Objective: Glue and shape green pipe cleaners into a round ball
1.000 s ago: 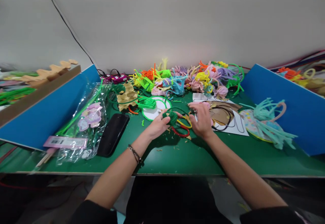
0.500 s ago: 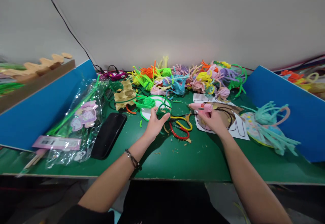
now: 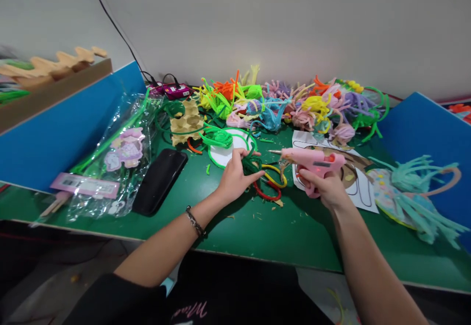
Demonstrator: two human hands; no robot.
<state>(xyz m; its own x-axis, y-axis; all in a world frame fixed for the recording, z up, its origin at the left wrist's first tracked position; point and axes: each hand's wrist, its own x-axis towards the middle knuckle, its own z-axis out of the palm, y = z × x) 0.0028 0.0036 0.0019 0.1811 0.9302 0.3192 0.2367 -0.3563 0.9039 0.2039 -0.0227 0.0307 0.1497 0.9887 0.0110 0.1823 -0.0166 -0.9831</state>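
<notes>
Fingers of my left hand [image 3: 236,176] pinch a dark green pipe-cleaner bundle [image 3: 251,163] above the table. My right hand [image 3: 329,187] is wrapped round the handle of a pink glue gun [image 3: 307,159], whose metal tip points left toward that bundle. Behind my left hand lies a white disc [image 3: 221,157] edged in green, with a bright green pipe-cleaner coil [image 3: 221,139] on it. Scissors with red and yellow handles [image 3: 267,196] rest just beyond my left fingertips. Under the glue gun is a white sheet [image 3: 362,196] with black outlines and a brown piece on it.
Colourful pipe-cleaner bundles [image 3: 272,111] line the back. On the left are a black case [image 3: 160,181], a plastic bag [image 3: 127,150] and an egg-carton piece [image 3: 186,122]. A teal pipe-cleaner piece [image 3: 415,177] lies right. Blue panels [image 3: 423,123] stand at both sides.
My right hand has raised the pink glue gun off the sheet and turned it to show its side. My left hand still holds the dark green bundle. The camera view has shifted.
</notes>
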